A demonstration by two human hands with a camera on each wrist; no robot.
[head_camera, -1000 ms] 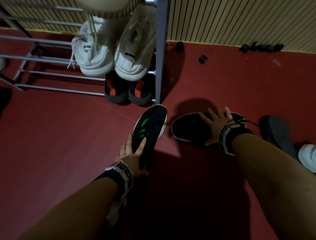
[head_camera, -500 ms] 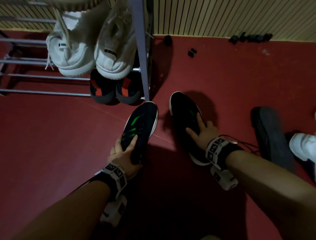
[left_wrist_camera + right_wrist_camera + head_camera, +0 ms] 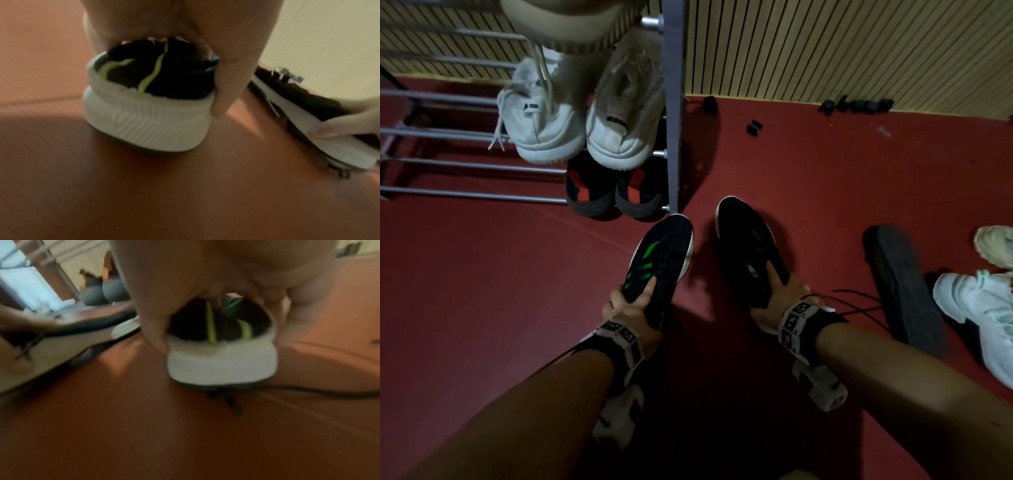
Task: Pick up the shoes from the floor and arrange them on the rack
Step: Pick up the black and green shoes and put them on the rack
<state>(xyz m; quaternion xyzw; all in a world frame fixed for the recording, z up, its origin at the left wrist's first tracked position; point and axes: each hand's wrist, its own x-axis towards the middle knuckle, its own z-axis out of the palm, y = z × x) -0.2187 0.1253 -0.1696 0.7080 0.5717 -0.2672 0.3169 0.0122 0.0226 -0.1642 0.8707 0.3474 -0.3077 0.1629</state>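
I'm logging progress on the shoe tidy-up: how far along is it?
Done: a white pair and a black-and-red pair sit on the rack. In hand: the left hand and right hand each grip one black-and-green shoe at the heel. Left: a dark shoe and pale sneakers lie on the floor.

The head view looks steeply down at the floor point(image 3: 482, 274); both wrist views sit close behind the heels, sharing both black shoes point(image 3: 664, 260).
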